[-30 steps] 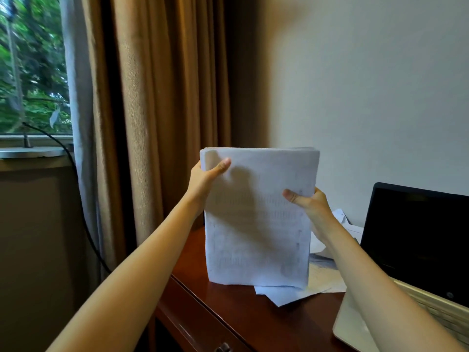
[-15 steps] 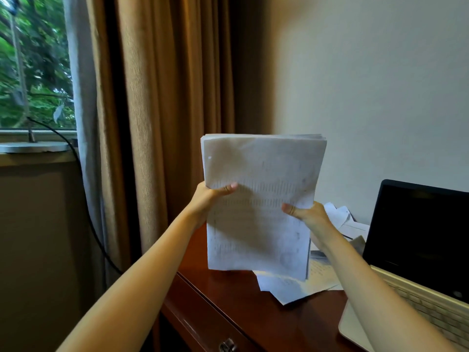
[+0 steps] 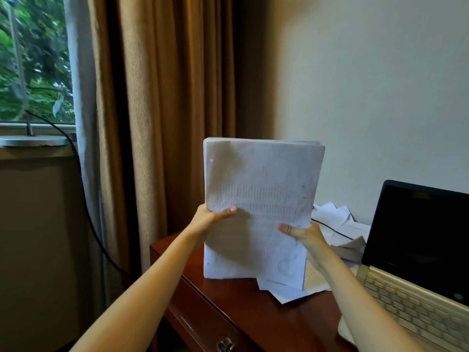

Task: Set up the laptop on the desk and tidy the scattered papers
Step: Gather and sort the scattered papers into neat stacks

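Observation:
A thick stack of white printed papers [image 3: 261, 189] stands upright, its bottom edge on or just above the dark wooden desk [image 3: 241, 311]. My left hand [image 3: 210, 219] grips its left edge, thumb across the front sheet. My right hand [image 3: 302, 233] grips the right edge lower down, thumb on the front. More loose sheets [image 3: 284, 290] lie flat under and behind the stack. An open laptop [image 3: 418, 250] with a dark screen and pale keyboard sits at the right.
Crumpled papers [image 3: 335, 217] and a thin black cable [image 3: 332, 228] lie by the wall behind the stack. Brown curtains [image 3: 165, 110] hang left of the desk, beside a window. A drawer with a metal handle [image 3: 224, 345] faces me below the desk edge.
The stack rose off the desk, then came back down. Both hands slid lower along its side edges.

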The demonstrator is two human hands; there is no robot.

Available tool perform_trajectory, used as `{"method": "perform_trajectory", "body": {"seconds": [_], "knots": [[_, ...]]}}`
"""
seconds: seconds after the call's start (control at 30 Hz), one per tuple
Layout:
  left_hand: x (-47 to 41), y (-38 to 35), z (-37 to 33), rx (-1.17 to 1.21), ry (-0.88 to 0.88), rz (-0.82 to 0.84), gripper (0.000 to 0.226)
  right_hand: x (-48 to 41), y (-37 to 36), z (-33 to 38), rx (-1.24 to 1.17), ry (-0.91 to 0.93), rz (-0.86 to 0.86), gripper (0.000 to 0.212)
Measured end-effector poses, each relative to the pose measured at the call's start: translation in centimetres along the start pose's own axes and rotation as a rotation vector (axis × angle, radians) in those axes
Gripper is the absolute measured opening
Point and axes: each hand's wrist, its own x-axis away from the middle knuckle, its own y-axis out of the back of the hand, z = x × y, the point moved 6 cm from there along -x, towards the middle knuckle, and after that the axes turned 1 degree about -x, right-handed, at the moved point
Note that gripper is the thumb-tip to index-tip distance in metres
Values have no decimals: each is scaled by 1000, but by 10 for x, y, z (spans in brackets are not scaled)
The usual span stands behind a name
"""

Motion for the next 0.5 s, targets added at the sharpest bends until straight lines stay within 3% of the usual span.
{"method": "perform_trajectory", "body": {"seconds": [0.23, 0.4, 0.5], "knots": [[9, 5, 16, -11, -11, -180, 20, 9, 2, -29, 61, -110, -3, 37], [7, 12, 28, 106, 47, -330, 31, 10, 10, -34, 162, -208, 27, 32], [9, 11, 40, 227, 136, -394, 38, 12, 20, -37, 72, -241, -37, 34]]}}
